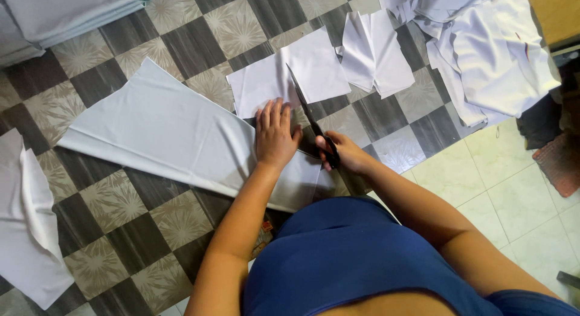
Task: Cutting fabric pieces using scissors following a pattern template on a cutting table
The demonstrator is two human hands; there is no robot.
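Observation:
A long strip of pale grey fabric (163, 132) lies flat on the patterned floor mat (115, 201). My left hand (275, 135) presses flat on the strip's right end, fingers spread. My right hand (344, 153) grips the black handles of a pair of scissors (305, 104), whose long blades point away from me just right of my left hand. The blades reach toward a cut white square piece (290, 77) lying beyond the strip.
Folded white cut pieces (374, 50) lie further right, and a heap of white cloth (483, 50) fills the top right. Stacked grey fabric (60, 14) sits top left; another white piece (27, 231) lies at the left edge. Pale floor tiles (513, 195) are at right.

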